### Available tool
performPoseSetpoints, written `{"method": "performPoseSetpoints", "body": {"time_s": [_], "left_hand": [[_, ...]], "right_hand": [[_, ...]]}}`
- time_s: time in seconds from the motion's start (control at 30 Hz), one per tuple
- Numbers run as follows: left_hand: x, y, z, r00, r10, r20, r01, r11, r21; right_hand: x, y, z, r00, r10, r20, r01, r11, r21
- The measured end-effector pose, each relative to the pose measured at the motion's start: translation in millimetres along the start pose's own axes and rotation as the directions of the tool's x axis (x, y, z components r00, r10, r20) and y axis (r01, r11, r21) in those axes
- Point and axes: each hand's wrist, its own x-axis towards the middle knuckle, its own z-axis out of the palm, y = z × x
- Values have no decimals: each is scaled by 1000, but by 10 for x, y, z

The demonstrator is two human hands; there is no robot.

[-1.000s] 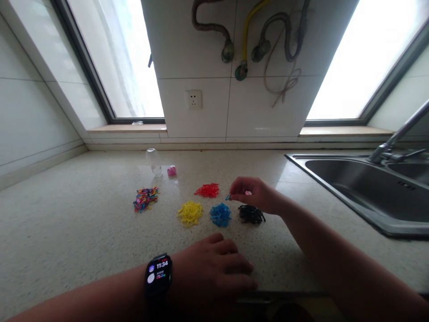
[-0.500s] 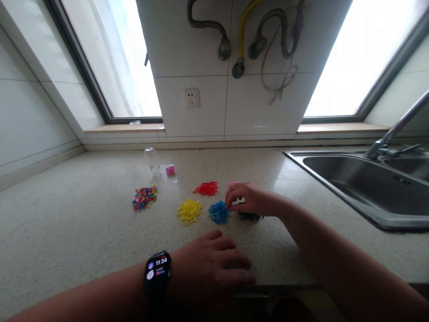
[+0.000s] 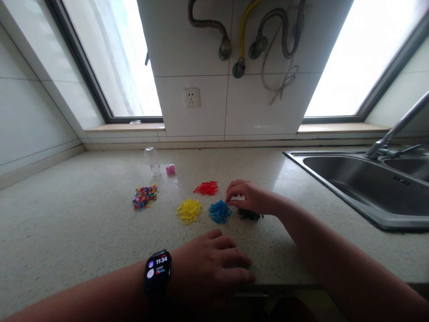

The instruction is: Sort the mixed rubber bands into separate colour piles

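Note:
My right hand hovers low between the blue pile of small bands and the black pile, fingers curled in a pinch beside the blue pile; what they pinch is too small to see. A red pile and a yellow pile lie to its left. A mixed-colour pile sits further left. My left hand, with a smartwatch on the wrist, rests palm down at the counter's front edge, fingers loosely together, holding nothing.
A small clear glass jar and a pink lid stand behind the piles. A steel sink with a tap takes up the right side. Hoses and a wall socket are on the tiled wall.
My right hand came down from above the black pile to the blue pile's right edge, and the blue band it held is no longer visible. My left hand stayed put.

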Motion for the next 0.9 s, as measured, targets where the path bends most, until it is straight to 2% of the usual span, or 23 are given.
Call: {"method": "performPoseSetpoints", "body": {"time_s": [0.2, 0.37, 0.5, 0.67, 0.9], "left_hand": [[-1, 1, -9, 1000, -5, -2, 5, 1000, 11], [0, -1, -12, 1000, 2, 2, -2, 1000, 0], [5, 1, -21, 1000, -2, 17, 1, 1000, 2], [4, 4, -37, 1000, 1, 21, -2, 1000, 8], [-8, -5, -12, 1000, 7, 9, -7, 1000, 9]], "right_hand": [[-14, 100, -33, 997, 35, -71, -39, 998, -48], [-21, 187, -32, 997, 17, -71, -26, 991, -130], [-18, 161, -39, 997, 19, -68, -26, 995, -100], [-6, 6, -46, 999, 24, 21, -24, 1000, -3], [-3, -94, -48, 992, 33, 125, -26, 998, -59]]}}
